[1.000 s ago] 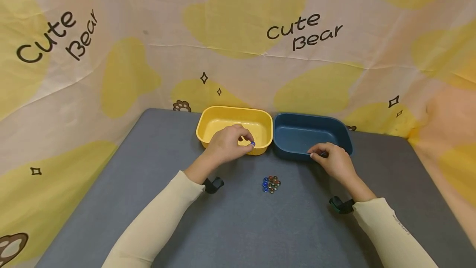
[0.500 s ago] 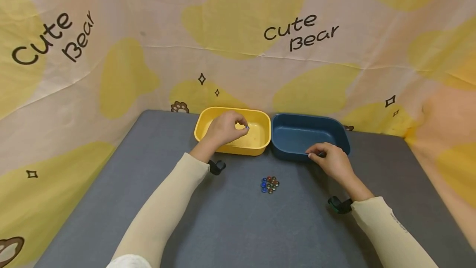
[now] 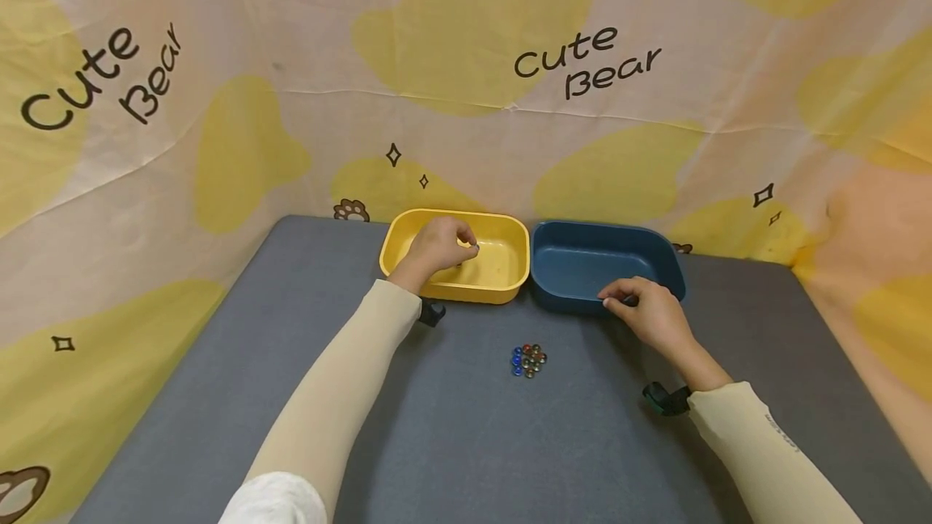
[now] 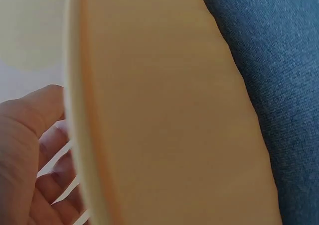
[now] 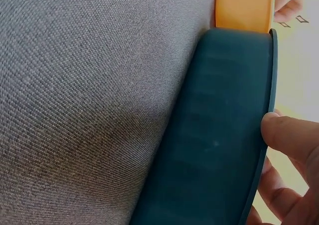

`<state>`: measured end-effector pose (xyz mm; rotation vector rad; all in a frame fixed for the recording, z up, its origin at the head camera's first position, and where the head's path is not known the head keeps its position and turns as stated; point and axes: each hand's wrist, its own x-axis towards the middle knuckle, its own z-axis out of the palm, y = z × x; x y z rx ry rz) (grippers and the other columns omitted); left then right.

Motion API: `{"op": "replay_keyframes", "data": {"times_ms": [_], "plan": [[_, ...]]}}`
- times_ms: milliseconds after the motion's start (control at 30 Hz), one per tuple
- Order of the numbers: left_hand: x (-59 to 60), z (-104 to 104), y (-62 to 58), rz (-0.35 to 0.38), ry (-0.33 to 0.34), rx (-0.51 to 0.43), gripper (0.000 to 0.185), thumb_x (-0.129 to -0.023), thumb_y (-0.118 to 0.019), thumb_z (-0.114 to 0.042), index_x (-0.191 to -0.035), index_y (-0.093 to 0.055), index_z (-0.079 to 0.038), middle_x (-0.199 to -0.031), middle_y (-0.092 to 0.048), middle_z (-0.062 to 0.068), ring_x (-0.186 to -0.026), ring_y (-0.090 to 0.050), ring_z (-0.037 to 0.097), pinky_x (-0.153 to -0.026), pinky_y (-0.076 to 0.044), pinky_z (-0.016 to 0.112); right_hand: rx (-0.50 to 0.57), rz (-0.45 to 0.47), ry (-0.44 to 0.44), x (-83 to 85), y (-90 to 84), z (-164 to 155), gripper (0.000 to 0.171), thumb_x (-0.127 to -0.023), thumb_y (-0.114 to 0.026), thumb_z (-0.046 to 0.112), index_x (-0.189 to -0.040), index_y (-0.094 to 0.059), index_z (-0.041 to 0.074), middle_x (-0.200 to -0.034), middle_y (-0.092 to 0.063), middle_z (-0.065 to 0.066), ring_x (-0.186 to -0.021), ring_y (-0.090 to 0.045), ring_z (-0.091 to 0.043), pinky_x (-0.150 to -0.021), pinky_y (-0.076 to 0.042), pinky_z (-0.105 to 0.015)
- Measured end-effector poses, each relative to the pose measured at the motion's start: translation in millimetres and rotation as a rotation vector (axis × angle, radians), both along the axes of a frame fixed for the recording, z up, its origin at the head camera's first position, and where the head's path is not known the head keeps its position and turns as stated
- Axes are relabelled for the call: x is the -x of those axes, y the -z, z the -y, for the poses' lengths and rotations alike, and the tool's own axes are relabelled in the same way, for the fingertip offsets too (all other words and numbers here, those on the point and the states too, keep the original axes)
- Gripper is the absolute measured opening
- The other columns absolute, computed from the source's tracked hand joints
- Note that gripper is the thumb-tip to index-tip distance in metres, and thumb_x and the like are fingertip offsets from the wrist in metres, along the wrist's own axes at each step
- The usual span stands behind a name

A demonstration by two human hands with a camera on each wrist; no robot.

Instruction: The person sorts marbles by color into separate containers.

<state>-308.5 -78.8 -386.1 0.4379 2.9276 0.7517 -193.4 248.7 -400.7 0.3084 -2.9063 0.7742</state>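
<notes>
Left hand (image 3: 435, 245) hangs over the yellow bin (image 3: 502, 291), upper centre of the head view, fingers curled with thumb and forefinger pinched together. A small dark speck sits at the pinch, likely a bead, but too small to be sure. The hand is above the bin's inside, probably so anything let go lands in it. In the left wrist view the bin's outer wall (image 4: 164, 125) fills the frame, and the left hand's fingers (image 4: 45, 185) show curled behind the rim, nothing visible in them there.

Right hand (image 3: 648, 315) sits at the near rim of the blue bin (image 3: 582, 265), right of centre, fingers bent over the edge. In the right wrist view the thumb (image 5: 286, 135) presses on the rim of the blue bin (image 5: 209, 150), so the hand grips the rim, seemingly to steady it. The blue bin looks empty from the head view.

The two bins stand side by side, touching or nearly so, at the far edge of the grey table (image 3: 466, 443). A small pile of glass beads (image 3: 528, 361), blue, red and greenish, lies on the table in the middle of the frame, in front of both bins and between the two arms, apart from both hands. A cloth backdrop printed "Cute Bear" (image 3: 586, 63) fills the upper frame.
</notes>
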Motion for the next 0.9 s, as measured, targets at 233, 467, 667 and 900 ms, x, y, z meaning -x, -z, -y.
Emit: {"op": "replay_keyframes", "data": {"times_ms": [233, 467, 667, 900], "plan": [[11.6, -1.0, 9.6, 0.093, -0.002, -0.007, 0.013, -0.075, -0.063, -0.035, -0.081, -0.063, -0.024, -0.082, -0.061, -0.008, -0.061, -0.055, 0.013, -0.059, -0.044, 0.028, -0.003, 0.002, -0.004, -0.9, -0.5, 0.3, 0.010, -0.082, -0.060, 0.025, -0.089, -0.066, 0.024, -0.095, -0.061, -0.001, -0.074, -0.055, -0.016, -0.058, -0.041, -0.028], [19.2, -0.4, 16.1, 0.157, -0.017, -0.022, 0.011, -0.075, -0.064, -0.034, -0.081, -0.063, -0.025, -0.080, -0.060, -0.004, -0.055, -0.053, 0.016, -0.049, -0.043, 0.027, -0.006, 0.019, 0.000, -2.5, -2.2, 0.7, 0.010, -0.082, -0.059, 0.026, -0.090, -0.066, 0.024, -0.095, -0.060, 0.000, -0.075, -0.055, -0.016, -0.058, -0.041, -0.028], [20.0, -1.6, 19.4, 0.165, -0.016, -0.020, 0.007, -0.076, -0.064, -0.032, -0.080, -0.063, -0.026, -0.093, -0.057, -0.004, -0.062, -0.054, 0.016, -0.052, -0.044, 0.027, -0.007, 0.025, 0.003, -2.4, -3.1, 1.0, 0.012, -0.082, -0.059, 0.025, -0.091, -0.066, 0.022, -0.095, -0.060, 0.000, -0.074, -0.054, -0.016, -0.058, -0.040, -0.028], [20.8, -2.3, 19.3, 0.174, -0.007, 0.003, 0.007, -0.076, -0.065, -0.031, -0.079, -0.064, -0.025, -0.091, -0.055, -0.003, -0.064, -0.053, 0.017, -0.053, -0.043, 0.028, -0.007, 0.028, 0.005, -2.3, -2.6, 1.6, 0.012, -0.082, -0.059, 0.025, -0.091, -0.067, 0.022, -0.095, -0.061, 0.000, -0.075, -0.055, -0.016, -0.059, -0.041, -0.029]]}}
